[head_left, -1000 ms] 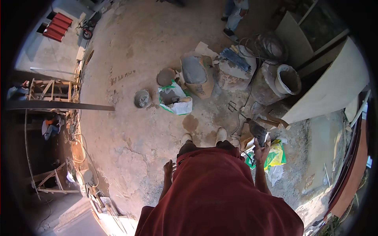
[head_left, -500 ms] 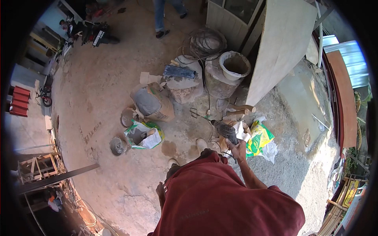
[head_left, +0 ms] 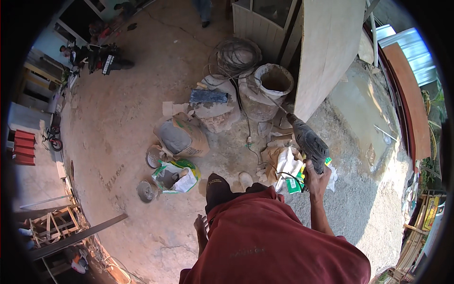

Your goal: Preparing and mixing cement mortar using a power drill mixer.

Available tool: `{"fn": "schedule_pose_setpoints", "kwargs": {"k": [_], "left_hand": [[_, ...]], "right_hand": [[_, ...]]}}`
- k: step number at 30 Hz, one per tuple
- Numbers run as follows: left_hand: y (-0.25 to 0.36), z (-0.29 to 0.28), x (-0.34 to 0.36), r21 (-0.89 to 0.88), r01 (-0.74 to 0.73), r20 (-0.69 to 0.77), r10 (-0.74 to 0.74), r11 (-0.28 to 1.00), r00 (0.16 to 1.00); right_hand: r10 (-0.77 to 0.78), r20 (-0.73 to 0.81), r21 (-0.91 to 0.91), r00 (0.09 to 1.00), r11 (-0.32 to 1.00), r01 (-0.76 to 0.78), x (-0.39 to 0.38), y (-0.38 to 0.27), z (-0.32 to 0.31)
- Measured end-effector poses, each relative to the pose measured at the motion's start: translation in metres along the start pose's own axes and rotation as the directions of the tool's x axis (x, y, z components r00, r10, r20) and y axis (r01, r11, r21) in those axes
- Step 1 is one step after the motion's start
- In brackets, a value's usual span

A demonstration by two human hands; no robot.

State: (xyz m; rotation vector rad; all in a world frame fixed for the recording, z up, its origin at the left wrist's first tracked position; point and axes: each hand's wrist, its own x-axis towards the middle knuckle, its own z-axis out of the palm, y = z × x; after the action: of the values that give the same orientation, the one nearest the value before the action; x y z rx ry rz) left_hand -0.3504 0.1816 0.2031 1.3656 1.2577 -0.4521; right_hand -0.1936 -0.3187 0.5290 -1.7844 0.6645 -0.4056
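My right hand (head_left: 317,177) grips the rear handle of a dark electric drill (head_left: 309,142), raised to the right in front of me. From its front a long thin mixing rod (head_left: 278,105) slants up and left, across the pale bucket (head_left: 290,84) in the view. Whether its far end is inside that bucket or passes over it, I cannot tell. The black power cord (head_left: 285,173) hangs from the drill's handle. My left hand (head_left: 201,225) hangs low beside my body with nothing in it, its visible fingers loosely apart.
An open paper bag of grey powder (head_left: 176,137), a green-and-white sack (head_left: 190,183) and small buckets (head_left: 147,191) stand front left. Dusty drums (head_left: 221,118) and coiled cable (head_left: 239,57) lie ahead, beside a leaning board (head_left: 326,52). Another person's leg (head_left: 204,12) shows far off.
My right hand has swung the drill up and right, lifting its rod from near the floor toward the bucket. One leg has stepped forward. The other person has moved farther off.
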Motion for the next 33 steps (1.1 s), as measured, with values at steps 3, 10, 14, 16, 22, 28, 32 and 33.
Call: {"fn": "schedule_pose_setpoints", "kwargs": {"k": [3,10,14,16,22,28,32,33], "left_hand": [[0.01,0.008,0.035,0.119,0.026,0.043,-0.031,0.993,0.999],[0.072,-0.012,0.102,-0.007,-0.077,0.132,0.077,0.997,0.988],[0.145,-0.04,0.103,-0.039,-0.081,0.107,0.084,0.996,0.991],[0.177,-0.058,0.102,-0.056,-0.078,0.072,0.082,0.995,0.994],[0.215,-0.096,0.105,-0.122,-0.101,0.03,0.106,0.987,0.994],[0.211,-0.085,0.102,-0.1,0.035,-0.004,-0.036,0.994,0.999],[0.218,-0.056,0.098,0.04,-0.027,-0.063,0.029,0.999,0.998],[0.221,-0.048,0.095,0.027,-0.074,-0.106,0.076,0.997,0.991]], "right_hand": [[-0.102,-0.081,-0.151,0.991,0.984,0.089,0.032,-0.024,0.021],[-0.258,-0.066,-0.592,0.964,0.787,0.17,0.155,-0.017,0.103],[-0.388,0.057,-0.715,0.92,0.627,0.309,0.217,0.002,0.159],[-0.377,0.123,-0.741,0.918,0.58,0.338,0.23,0.006,0.176],[-0.2,0.322,-0.821,0.925,0.428,0.378,0.202,0.019,0.206],[-0.227,0.278,-0.741,0.933,0.568,0.359,0.184,0.025,0.23],[-0.362,0.425,-0.795,0.829,0.289,0.534,0.198,0.04,0.223],[-0.417,0.432,-0.789,0.8,0.256,0.559,0.212,0.042,0.227]]}}
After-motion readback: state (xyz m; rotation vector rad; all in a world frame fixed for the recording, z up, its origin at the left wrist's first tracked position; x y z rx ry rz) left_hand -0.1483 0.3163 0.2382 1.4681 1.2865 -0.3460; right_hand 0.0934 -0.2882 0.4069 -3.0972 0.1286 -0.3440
